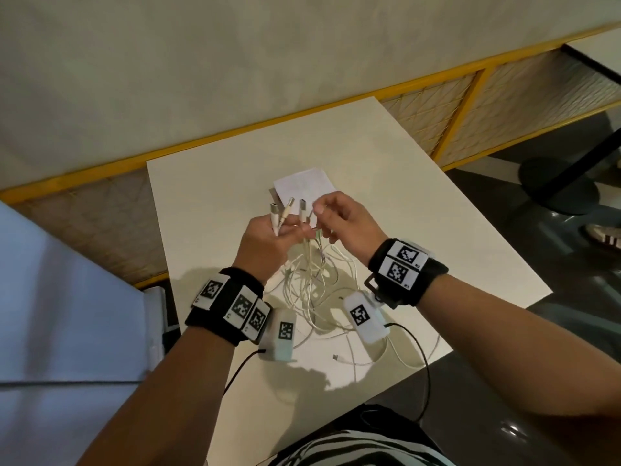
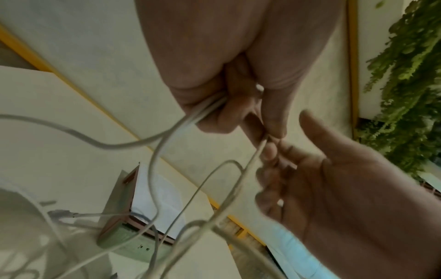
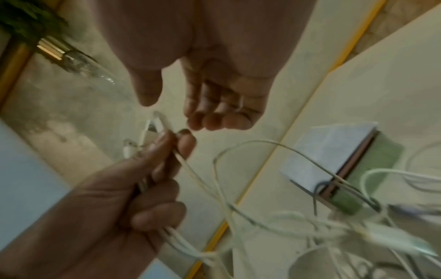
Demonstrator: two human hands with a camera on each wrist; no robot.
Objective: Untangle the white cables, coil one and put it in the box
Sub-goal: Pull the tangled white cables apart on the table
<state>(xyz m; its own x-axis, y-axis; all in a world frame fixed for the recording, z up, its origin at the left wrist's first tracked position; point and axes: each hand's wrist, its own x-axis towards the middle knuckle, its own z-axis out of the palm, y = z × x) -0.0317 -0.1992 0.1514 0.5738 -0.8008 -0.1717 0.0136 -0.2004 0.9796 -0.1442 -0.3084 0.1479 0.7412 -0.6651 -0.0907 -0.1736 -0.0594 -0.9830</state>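
A tangle of white cables (image 1: pixel 312 290) lies on the white table (image 1: pixel 420 230) under my raised hands. My left hand (image 1: pixel 285 230) grips several cable ends in a bunch, and their connectors (image 1: pixel 289 205) stick up above the fist. The left wrist view has the strands (image 2: pixel 205 109) running out of that left hand (image 2: pixel 238 117). My right hand (image 1: pixel 322 216) hovers just right of the bunch. In the right wrist view its thumb and loosely curled fingers (image 3: pixel 214 117) are apart with nothing between them. The box (image 1: pixel 304 185) with its white lid lies beyond the hands.
One loose connector (image 1: pixel 336 357) rests near the table's front edge. Black leads run from the wrist cameras off the table. A yellow-framed partition (image 1: pixel 470 105) stands behind it. To the right are a dark table base (image 1: pixel 554 186) and someone's shoe (image 1: pixel 605 235).
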